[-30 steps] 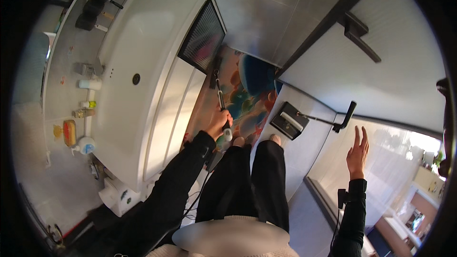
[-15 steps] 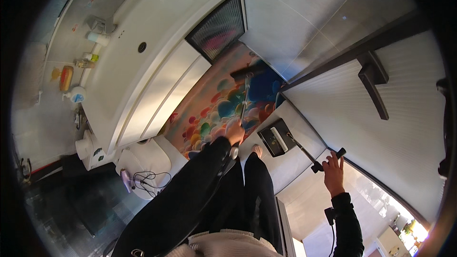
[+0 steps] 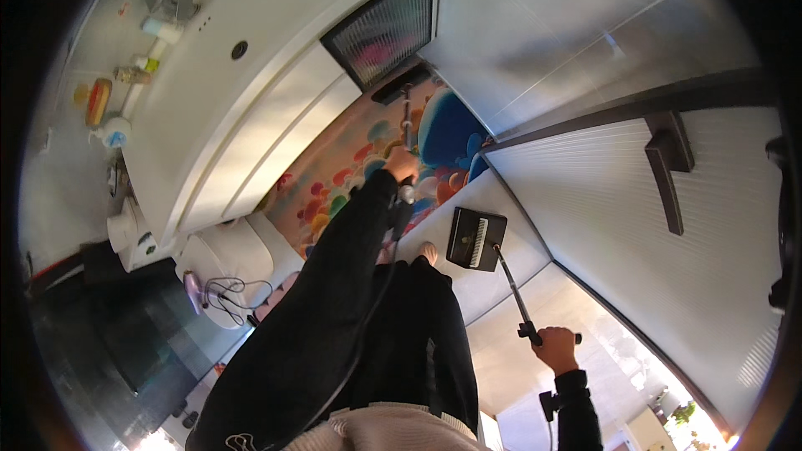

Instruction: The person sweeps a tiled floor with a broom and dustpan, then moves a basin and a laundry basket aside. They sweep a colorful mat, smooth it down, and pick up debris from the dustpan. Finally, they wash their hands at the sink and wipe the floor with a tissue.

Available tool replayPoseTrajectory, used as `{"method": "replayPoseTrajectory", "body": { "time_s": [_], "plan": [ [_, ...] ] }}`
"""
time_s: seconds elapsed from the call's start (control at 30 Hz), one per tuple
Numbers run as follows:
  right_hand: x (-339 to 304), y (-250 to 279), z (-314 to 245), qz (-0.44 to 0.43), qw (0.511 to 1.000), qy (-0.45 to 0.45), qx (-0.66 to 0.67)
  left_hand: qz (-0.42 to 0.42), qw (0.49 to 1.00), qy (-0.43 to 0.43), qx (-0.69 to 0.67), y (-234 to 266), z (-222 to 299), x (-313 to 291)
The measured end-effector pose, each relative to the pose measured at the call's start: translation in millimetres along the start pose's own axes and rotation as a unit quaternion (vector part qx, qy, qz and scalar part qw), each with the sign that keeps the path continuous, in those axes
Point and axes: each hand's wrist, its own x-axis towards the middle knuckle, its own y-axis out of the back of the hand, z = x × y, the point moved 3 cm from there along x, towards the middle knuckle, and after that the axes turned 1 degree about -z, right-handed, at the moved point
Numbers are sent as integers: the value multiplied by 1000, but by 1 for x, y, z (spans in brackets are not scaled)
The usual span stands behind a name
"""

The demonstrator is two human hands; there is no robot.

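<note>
My left hand is wrapped round the metal stick of a broom. The broom's dark head lies on the colourful mat at the far end, close to the base of the white cabinet. On the right, my right hand grips the black handle end of a long-handled dustpan. The black pan, with a pale comb-like row of teeth, rests on the light floor beside my bare foot. Whether anything lies in the pan is too small to tell.
A white drawer cabinet with a basin top runs along the left. A toilet stands nearer, with a hair dryer and cord on it. To the right is a ribbed glass door with a dark handle.
My left arm has reached farther out, and the broom head has moved away and left, nearer the cabinet. My right fingers, loosely spread before, are now wrapped round the dustpan handle.
</note>
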Motion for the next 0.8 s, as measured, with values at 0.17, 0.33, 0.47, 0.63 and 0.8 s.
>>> {"method": "replayPoseTrajectory", "body": {
  "time_s": [0.17, 0.33, 0.47, 0.63, 0.8],
  "plan": [
    [-27, -23, 2, 15, 992, -84, 96, 34, 970, 239, -6, -74, 73, -26],
    [-40, -56, 18, -48, 972, -183, 141, -46, 978, 195, -49, -115, 131, -173],
    [-45, -87, 28, -125, 962, -208, 124, 19, 893, 295, -340, -68, 141, -263],
    [-57, -114, 25, -106, 950, -247, 156, 32, 760, 390, -519, -13, 169, -341],
    [-71, -135, 5, -34, 941, -263, 210, 64, 696, 414, -584, -8, 154, -404]
  ]
}}
